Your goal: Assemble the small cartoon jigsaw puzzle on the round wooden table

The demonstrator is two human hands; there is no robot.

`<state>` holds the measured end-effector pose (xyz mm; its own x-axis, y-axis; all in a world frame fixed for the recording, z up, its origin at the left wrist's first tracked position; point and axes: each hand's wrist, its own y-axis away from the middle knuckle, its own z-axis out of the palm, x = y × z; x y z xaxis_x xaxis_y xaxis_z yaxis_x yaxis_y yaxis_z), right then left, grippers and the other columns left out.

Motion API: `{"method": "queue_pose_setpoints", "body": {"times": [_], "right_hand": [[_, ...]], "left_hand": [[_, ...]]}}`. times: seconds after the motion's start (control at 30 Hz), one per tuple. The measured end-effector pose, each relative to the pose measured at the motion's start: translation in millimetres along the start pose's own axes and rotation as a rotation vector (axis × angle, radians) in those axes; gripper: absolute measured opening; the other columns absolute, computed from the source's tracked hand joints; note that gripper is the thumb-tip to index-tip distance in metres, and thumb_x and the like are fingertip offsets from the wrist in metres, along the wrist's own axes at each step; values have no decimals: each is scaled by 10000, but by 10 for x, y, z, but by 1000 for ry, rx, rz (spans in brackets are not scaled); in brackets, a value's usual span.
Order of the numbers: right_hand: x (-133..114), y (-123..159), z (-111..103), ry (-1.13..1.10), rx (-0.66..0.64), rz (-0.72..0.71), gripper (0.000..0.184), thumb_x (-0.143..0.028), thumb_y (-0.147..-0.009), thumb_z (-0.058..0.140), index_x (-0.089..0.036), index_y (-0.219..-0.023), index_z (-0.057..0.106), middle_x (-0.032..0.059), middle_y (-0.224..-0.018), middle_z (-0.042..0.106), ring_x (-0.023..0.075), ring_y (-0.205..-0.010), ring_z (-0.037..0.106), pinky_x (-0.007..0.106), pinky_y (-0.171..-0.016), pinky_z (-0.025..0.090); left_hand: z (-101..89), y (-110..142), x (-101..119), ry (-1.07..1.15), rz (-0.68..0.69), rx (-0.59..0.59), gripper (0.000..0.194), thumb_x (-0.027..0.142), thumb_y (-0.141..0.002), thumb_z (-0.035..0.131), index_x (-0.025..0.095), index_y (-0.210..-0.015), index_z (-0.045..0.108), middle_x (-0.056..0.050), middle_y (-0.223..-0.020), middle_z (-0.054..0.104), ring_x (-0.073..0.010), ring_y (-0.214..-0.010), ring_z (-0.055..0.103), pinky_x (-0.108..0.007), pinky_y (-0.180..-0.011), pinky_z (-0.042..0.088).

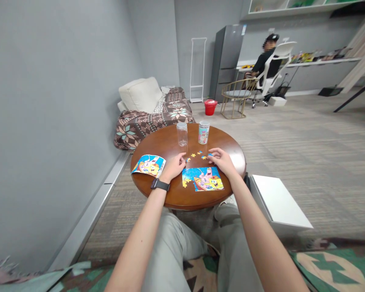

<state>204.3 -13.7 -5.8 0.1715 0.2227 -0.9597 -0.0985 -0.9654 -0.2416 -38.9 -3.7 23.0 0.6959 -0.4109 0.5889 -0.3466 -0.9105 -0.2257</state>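
On the round wooden surface point(167, 142), left hand point(175, 167) and right hand point(222, 160) lie apart beside a jigsaw puzzle point(202, 179) and loose pieces point(197, 154); whether either grips anything cannot be told.

Patterned blanket point(152, 121), red bucket point(210, 107), grey fridge point(225, 61), gold-framed stool point(235, 97), person point(266, 61) in white office chair point(272, 69)

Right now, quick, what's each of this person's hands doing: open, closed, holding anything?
Left hand: curled, nothing visibly held, though it can't be told for sure.
Right hand: fingers half-curled at a jigsaw piece; whether it's held cannot be told.
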Motion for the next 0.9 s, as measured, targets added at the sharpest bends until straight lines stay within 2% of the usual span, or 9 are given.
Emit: {"method": "queue_pose_setpoints", "body": {"times": [0.17,0.43,0.57,0.63,0.77,0.9], "right_hand": [[15,-12,-17,38,7,-22,260,-422,-697,703,-188,-785,634,61,-828,727,197,-775,686,312,-712,543],[22,-31,-64,177,134,-87,260,-407,-746,657,-187,-858,740,79,-874,727,202,-767,659,356,-777,530],[46,-28,-50,63,71,-4,374,-449,-753,650,-159,-978,727,46,-666,700,189,-636,661,324,-655,534],[60,-31,-45,28,58,7,380,-447,-741,662,-154,-976,717,39,-629,692,188,-612,668,313,-627,536],[72,-42,-44,-14,101,-26,291,-422,-690,713,-174,-841,695,79,-800,746,220,-776,718,331,-733,568],[66,-41,-30,-62,116,-15,316,-454,-712,715,-172,-853,697,90,-851,754,234,-853,726,355,-793,575]], "left_hand": [[3,6,-12,10,9,1,341,134,-869,506,170,-1193,607,-36,-883,707,-168,-825,658,-282,-810,500],[6,9,-3,34,6,13,278,143,-879,497,171,-1132,608,-38,-894,699,-169,-823,646,-289,-796,489],[-4,17,12,32,18,8,262,150,-882,494,174,-1113,616,-33,-884,698,-164,-808,636,-289,-803,490],[-4,14,14,26,23,11,267,144,-877,497,174,-1111,620,-30,-880,696,-163,-811,636,-288,-809,490],[16,-4,-11,30,32,3,281,140,-876,497,148,-1115,644,-46,-887,703,-172,-832,645,-288,-821,493],[38,-18,-47,3,73,1,300,143,-882,494,138,-1106,692,-85,-1024,709,-185,-907,651,-292,-870,489]]}}
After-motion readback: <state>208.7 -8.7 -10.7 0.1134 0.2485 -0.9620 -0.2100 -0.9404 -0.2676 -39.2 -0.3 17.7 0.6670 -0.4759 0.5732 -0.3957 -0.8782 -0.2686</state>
